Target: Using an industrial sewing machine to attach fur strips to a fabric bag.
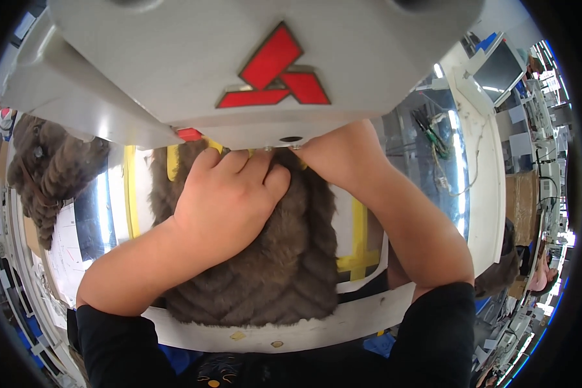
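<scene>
A brown-grey fur piece [265, 271] with a chevron pattern lies on the work surface below the sewing machine head [161, 71]. My left hand [229, 191] rests on its upper part, the fingers bent and closed on the fur beneath the lower edge of the machine head. From the right, my right hand [336, 152] reaches in under the same edge, close to the top of the fur. The machine head covers its fingers, so what they hold does not show. The needle area is hidden as well.
Yellow tape strips [359, 258] mark the surface on both sides of the fur. More brown fur [52, 161] lies at the left. At the right are tangled cables [436, 136], a monitor [498, 68] and a cardboard box [522, 200]. The table's white edge [239, 335] runs in front of me.
</scene>
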Available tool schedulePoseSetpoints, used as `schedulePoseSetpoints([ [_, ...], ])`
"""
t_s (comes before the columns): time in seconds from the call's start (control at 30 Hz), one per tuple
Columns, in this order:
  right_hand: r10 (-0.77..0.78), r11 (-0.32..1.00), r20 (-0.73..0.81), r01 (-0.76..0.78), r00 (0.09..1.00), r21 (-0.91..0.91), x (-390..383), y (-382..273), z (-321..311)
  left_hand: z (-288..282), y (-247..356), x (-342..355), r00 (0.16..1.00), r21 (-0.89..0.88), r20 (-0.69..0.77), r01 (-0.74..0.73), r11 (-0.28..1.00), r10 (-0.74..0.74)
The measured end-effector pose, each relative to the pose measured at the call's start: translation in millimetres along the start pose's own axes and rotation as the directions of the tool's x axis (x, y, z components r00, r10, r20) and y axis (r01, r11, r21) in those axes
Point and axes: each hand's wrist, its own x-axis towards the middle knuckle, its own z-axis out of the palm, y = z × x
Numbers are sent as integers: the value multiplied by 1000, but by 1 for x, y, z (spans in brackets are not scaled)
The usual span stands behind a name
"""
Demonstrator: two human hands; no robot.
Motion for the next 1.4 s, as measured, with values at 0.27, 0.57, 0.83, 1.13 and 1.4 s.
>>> schedulePoseSetpoints([
  [0.27,-236,971,265,221,935,87,-31,-18,-45,1,-2,-5,1000,-71,-13,27,997,-28],
  [0.57,-337,923,283,375,898,-91,-42,-13,-29,-3,-2,-7,996,-136,52,83,987,-77],
  [0.83,-327,888,246,386,913,-251,-40,-17,-26,-2,1,-6,992,-102,73,112,988,-105],
  [1.13,-225,929,246,284,943,-238,-40,-28,-27,1,2,-5,997,-87,-28,68,994,-70],
  [1.4,-300,895,224,355,927,-271,-38,-21,-24,4,0,-6,996,-74,-49,66,995,-70],
])
